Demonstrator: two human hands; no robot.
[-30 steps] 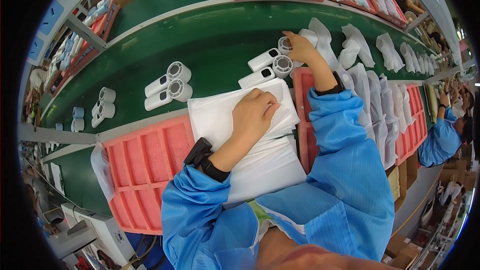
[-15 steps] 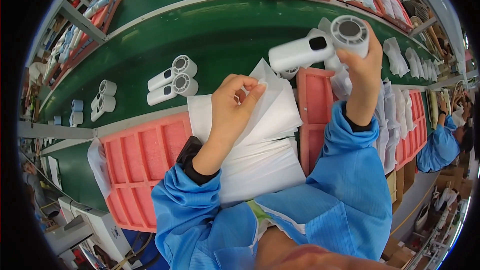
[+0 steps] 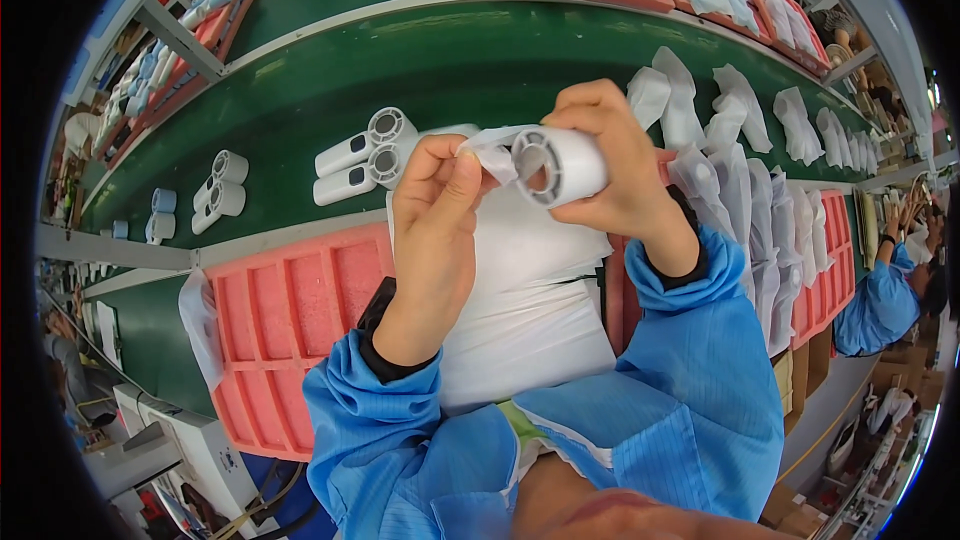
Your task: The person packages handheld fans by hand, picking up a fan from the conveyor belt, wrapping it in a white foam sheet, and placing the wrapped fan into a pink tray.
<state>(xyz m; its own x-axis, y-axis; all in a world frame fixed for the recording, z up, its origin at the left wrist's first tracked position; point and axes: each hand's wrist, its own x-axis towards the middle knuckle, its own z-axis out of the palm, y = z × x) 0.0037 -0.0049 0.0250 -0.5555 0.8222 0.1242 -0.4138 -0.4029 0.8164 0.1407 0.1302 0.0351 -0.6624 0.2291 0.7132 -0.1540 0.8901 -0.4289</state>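
My right hand is closed round the ring-shaped head of a white handheld fan, whose vented end is turned toward the left. With thumb and fingers pinched together, my left hand grips the edge of a thin translucent white bag. The bag's mouth is up against the fan; how far the fan's handle lies inside is hidden. Under both hands a stack of flat white bags lies close to my body.
Paired white fans lie on the green belt to the left. Pink divided trays flank the stack, the left tray with bare compartments. Bagged fans stand to the right. A co-worker in a blue sleeve is at far right.
My right hand has brought the fan left and down, and turned it, toward my left hand. The bag has been lifted off the stack to the fan.
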